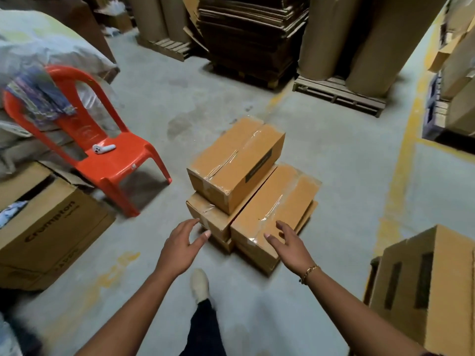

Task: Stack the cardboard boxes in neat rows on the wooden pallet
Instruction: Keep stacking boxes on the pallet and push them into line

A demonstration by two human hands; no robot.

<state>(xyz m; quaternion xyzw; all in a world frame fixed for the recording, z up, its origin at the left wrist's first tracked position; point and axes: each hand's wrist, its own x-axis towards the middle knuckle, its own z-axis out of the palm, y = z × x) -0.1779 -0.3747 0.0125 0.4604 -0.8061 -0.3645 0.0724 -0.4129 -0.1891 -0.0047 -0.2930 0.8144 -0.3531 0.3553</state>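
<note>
Left hand point(183, 240) reaches forward, my fingers spread and loose, holding nothing, close by the near left corner of the boxes point(236, 163). They are oblong brown cardboard, sealed with glossy, wrinkled clear tape, piled on the smooth grey concrete floor point(334, 181), one lying on top at the left. My right hand point(289, 242), likewise wide and empty, hovers over the pile's near right corner, a chain bracelet point(309, 273) at its wrist.

— How are the cardboard boxes point(257, 201) sitting?
— They're sitting piled on the floor point(334, 176). The top box point(236, 163) is resting on the left box point(208, 217), and the right box point(280, 209) is lying against them. Clear tape is sealing their tan lids.
</note>
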